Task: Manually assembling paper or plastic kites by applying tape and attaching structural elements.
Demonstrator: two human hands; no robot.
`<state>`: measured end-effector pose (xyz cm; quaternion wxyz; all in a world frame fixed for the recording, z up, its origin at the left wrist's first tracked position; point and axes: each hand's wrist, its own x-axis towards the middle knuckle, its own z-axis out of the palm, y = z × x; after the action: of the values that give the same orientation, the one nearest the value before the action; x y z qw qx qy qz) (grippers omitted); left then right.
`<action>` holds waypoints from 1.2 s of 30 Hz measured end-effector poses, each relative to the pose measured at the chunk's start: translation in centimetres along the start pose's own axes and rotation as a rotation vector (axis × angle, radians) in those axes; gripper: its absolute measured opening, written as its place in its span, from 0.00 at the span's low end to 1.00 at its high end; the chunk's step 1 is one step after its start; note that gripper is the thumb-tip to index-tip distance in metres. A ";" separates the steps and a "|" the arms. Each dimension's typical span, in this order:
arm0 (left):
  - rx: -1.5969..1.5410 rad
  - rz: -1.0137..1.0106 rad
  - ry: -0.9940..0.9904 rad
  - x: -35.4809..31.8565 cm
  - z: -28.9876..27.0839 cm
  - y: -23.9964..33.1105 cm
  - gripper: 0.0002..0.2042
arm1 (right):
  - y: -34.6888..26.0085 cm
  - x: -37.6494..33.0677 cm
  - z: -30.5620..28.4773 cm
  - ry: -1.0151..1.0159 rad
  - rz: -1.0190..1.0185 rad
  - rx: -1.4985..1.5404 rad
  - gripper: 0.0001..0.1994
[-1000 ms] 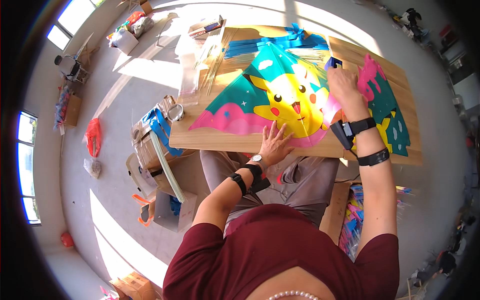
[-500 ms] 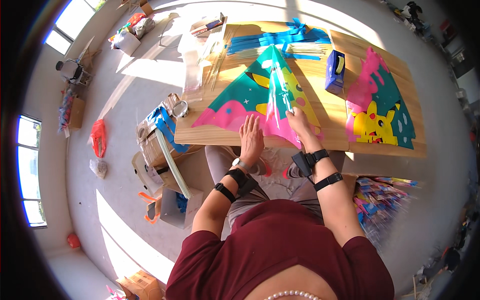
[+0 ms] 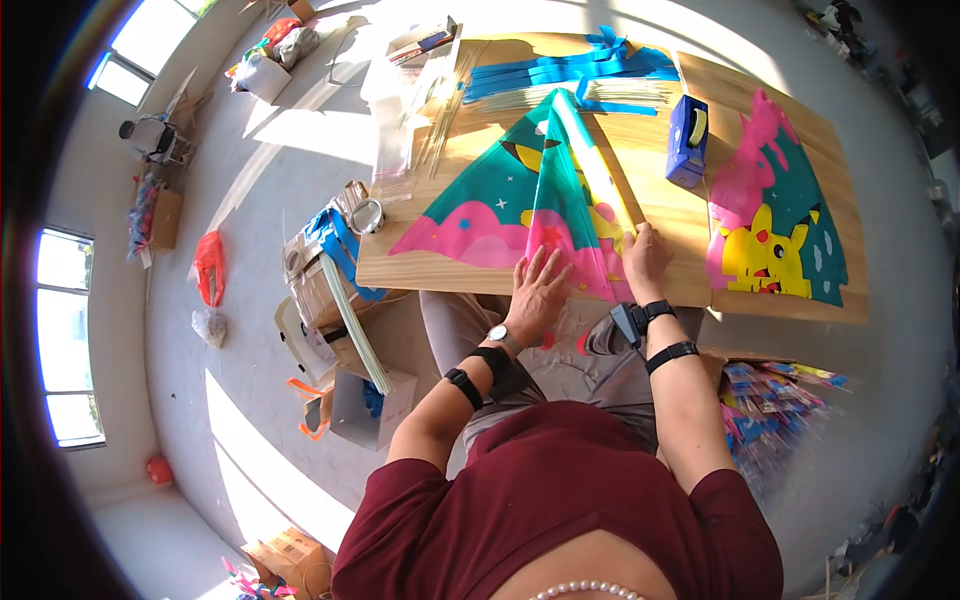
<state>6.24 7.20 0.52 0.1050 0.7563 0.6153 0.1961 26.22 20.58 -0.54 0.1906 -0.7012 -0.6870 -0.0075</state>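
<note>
A triangular kite sheet point(image 3: 480, 215) in green, pink and yellow lies near the front edge of the wooden table, its tip pointing away from me. My left hand point(image 3: 540, 292) rests with spread fingers on the pink lower edge. At the lower right corner, my right hand point(image 3: 647, 260) has its fingers closed on the sheet's edge. The right part of the sheet is folded up along a line running to the tip, and its surface shines there. My right fingertips are partly hidden.
A blue tape dispenser point(image 3: 687, 142) stands right of the sheet. Farther right lies a second printed kite sheet point(image 3: 775, 220). Blue strips point(image 3: 570, 75) and thin pale sticks point(image 3: 525, 108) lie at the far side. A tape roll point(image 3: 367, 216) sits by the left edge.
My right hand has moved right and a little nearer with the sheet's edge, so the raised fold now lies over to the right. My left hand has slid right along the lower edge.
</note>
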 end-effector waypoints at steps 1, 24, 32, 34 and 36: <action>0.002 -0.001 0.001 0.2 0.0 0.4 0.28 | 0.8 0.3 0.4 -0.065 0.010 0.054 0.13; 0.414 -0.693 0.546 -3.8 -12.0 -16.8 0.25 | 0.8 -3.4 -1.2 -0.110 -0.631 0.168 0.22; 0.508 -0.705 0.352 -5.4 -15.6 -22.7 0.19 | 0.4 -3.6 -1.6 -0.131 -0.614 0.173 0.22; 0.587 -0.656 0.396 -4.5 -15.7 -22.7 0.19 | 0.5 -3.5 -1.7 -0.128 -0.588 0.167 0.22; 0.527 -0.628 0.566 -3.3 -16.4 -21.9 0.16 | 0.9 -3.2 -1.9 -0.127 -0.592 0.182 0.22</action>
<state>-20.78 7.51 5.96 -0.2069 0.4522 0.8464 0.1906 27.35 16.99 0.13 0.1987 -0.4498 -0.8697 0.0424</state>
